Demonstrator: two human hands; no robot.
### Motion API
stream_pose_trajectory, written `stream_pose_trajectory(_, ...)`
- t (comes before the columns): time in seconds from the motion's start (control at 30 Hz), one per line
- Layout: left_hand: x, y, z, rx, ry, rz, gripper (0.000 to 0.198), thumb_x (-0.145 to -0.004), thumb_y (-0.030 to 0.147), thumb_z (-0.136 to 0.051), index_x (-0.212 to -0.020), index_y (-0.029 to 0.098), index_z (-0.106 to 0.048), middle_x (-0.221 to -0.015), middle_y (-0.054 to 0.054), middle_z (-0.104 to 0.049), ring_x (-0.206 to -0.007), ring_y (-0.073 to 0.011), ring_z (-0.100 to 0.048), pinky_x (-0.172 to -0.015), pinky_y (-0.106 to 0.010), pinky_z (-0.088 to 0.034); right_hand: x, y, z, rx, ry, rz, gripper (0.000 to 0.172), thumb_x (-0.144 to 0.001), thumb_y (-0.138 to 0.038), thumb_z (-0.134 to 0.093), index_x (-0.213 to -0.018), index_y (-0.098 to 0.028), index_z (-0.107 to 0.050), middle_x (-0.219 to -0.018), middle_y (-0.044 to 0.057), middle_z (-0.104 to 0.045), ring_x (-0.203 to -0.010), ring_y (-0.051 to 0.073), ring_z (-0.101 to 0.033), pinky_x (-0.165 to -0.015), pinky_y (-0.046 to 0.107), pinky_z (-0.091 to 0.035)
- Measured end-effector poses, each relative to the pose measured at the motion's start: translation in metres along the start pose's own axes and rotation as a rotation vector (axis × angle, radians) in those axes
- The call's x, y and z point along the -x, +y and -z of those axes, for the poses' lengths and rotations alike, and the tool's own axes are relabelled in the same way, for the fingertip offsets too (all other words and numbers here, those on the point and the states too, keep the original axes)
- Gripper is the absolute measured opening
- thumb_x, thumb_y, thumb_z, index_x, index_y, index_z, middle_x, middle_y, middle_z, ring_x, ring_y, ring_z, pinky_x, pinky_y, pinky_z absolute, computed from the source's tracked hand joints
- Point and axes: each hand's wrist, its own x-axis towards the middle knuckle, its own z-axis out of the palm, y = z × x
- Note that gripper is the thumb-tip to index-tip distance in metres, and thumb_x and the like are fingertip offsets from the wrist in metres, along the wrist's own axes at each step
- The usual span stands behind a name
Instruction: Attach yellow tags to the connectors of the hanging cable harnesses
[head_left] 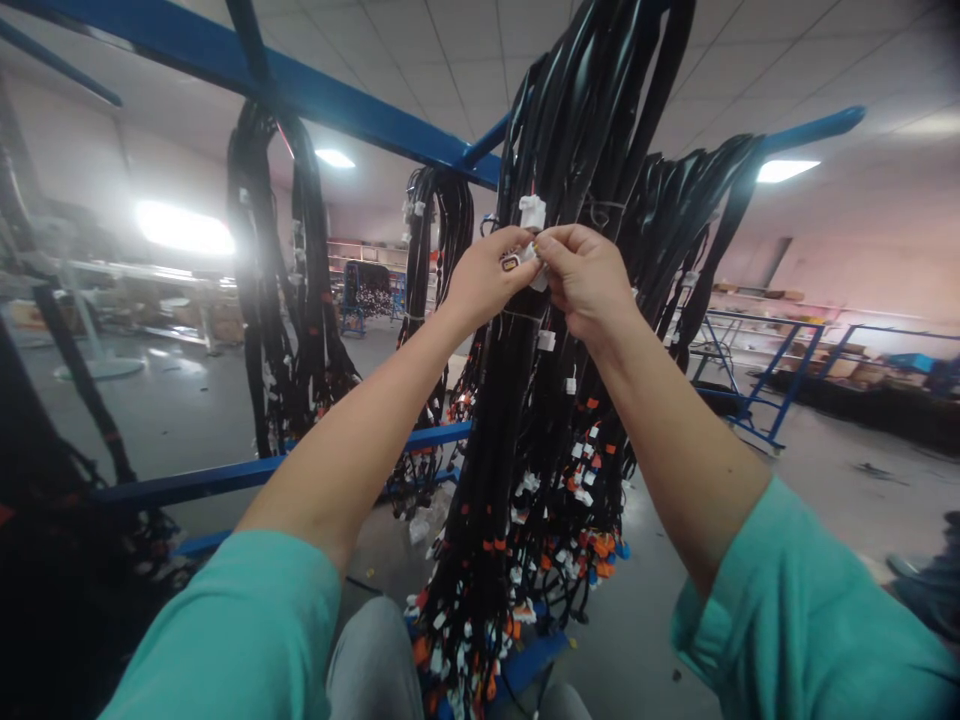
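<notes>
ceiling lamp (787, 171) — blue trolley (798, 383)

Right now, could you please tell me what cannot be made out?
In the head view:
White piece: its full shape, covered by the fingers.
Near bundle: its top, cut off by the upper edge.
Orange connectors: any markings, too small.
Leftmost dark mass: its outline, cut by the left edge.

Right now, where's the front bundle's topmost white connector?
Head view, upper centre: connector just above left hand and right hand, in front of black cables.
</notes>
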Motion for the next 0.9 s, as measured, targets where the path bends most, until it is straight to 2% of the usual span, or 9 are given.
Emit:
stream_pose_trajectory(0.23, 0.002, 0.001, 0.0, 0.036, 0.029, 0.003, 0.016, -0.075, 0.019, -0.057, -0.089, 0.017, -0.063, -0.093, -0.003, -0.066, -0.09, -0.0176, -0.058, -0.083, -0.03, -0.043, 0.002, 0.0, 0.001, 0.022, -0.004, -0.006, 0.022, -0.078, -0.036, -0.063, -0.076, -0.02, -0.048, -0.052, -0.008, -0.036, -0.04, 0.004, -0.03, -0.037, 0.019, -0.019)
stream_pose_trajectory(0.47, 0.004, 0.002, -0.001, 0.049, 0.08, -0.002, 0.012, -0.074, 0.022, -0.06, -0.085, 0.017, -0.063, -0.092, -0.001, -0.067, -0.091, -0.0169, -0.059, -0.084, -0.029, -0.044, 0.0, 0.006, 0.001, 0.043, 0.009, 0.047, 0.028, -0.074, -0.04, -0.066, -0.08, -0.022, -0.045, -0.054, -0.008, -0.033, -0.041, 0.004, -0.03, -0.037, 0.018, -0.019)
stream_pose_trajectory(0.6, 0.006, 0.002, -0.001, 0.044, 0.11, 0.004, 0.014, -0.074, 0.025, -0.061, -0.085, 0.017, -0.063, -0.09, -0.002, -0.067, -0.088, -0.0161, -0.06, -0.081, -0.028, -0.044, 0.003, 0.0, 0.003, 0.039, -0.017, -0.08, 0.029, -0.074, -0.04, -0.067, -0.08, -0.021, -0.047, -0.05, -0.01, -0.03, -0.037, 0.003, -0.026, -0.035, 0.017, -0.015)
stream_pose_trajectory(0.73, 0.008, 0.003, -0.002, 0.044, 0.118, -0.021, 0.013, -0.073, 0.025, -0.062, -0.083, 0.017, -0.063, -0.087, -0.001, -0.068, -0.084, -0.0143, -0.061, -0.078, -0.026, -0.045, 0.009, -0.015, 0.007, 0.048, -0.127, -0.249, 0.026, -0.075, -0.038, -0.067, -0.075, -0.017, -0.052, -0.046, -0.01, -0.03, -0.035, 0.002, -0.022, -0.034, 0.018, -0.012)
stream_pose_trajectory(0.8, 0.009, 0.003, -0.002, 0.043, 0.125, -0.029, 0.011, -0.073, 0.024, -0.062, -0.082, 0.018, -0.063, -0.085, -0.001, -0.068, -0.082, -0.0134, -0.061, -0.077, -0.025, -0.045, 0.01, -0.021, 0.008, 0.059, -0.143, -0.283, 0.023, -0.076, -0.034, -0.067, -0.073, -0.016, -0.053, -0.044, -0.01, -0.03, -0.035, 0.002, -0.021, -0.034, 0.018, -0.012)
stream_pose_trajectory(0.9, 0.009, 0.003, -0.003, 0.047, 0.137, -0.029, 0.01, -0.072, 0.023, -0.062, -0.081, 0.018, -0.063, -0.085, -0.001, -0.069, -0.082, -0.0128, -0.061, -0.076, -0.025, -0.046, 0.01, -0.025, 0.007, 0.075, -0.095, -0.287, 0.017, -0.078, -0.026, -0.064, -0.07, -0.016, -0.053, -0.042, -0.009, -0.031, -0.035, 0.002, -0.022, -0.034, 0.018, -0.012)
